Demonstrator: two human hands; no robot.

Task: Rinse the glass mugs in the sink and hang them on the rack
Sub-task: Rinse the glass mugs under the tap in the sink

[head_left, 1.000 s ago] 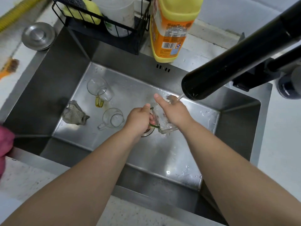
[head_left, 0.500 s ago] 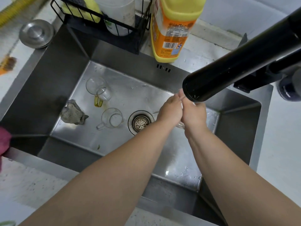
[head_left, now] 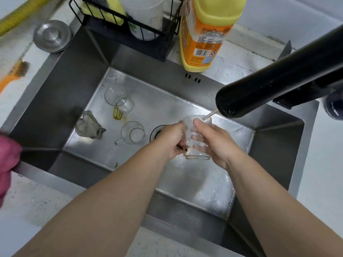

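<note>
Both hands hold one clear glass mug (head_left: 194,145) upright over the steel sink (head_left: 185,101). My left hand (head_left: 170,141) grips its handle side. My right hand (head_left: 215,143) wraps its body, thumb on the rim. A thin stream of water runs from the black faucet (head_left: 269,84) into the mug's mouth. Two more glass mugs lie on the sink floor at the left: one with a yellow handle (head_left: 118,101) and one with a clear handle (head_left: 132,133). No hanging rack for mugs is in view.
A grey rag (head_left: 89,125) lies in the sink's left part; the drain (head_left: 157,131) shows beside my left hand. A yellow detergent bottle (head_left: 206,34) and a black wire caddy (head_left: 128,21) stand at the back rim. A steel drain lid (head_left: 52,36) lies on the counter.
The mug was pressed close under the faucet half a second ago; now it is lower and upright, with water running into it. Both hands shifted slightly down.
</note>
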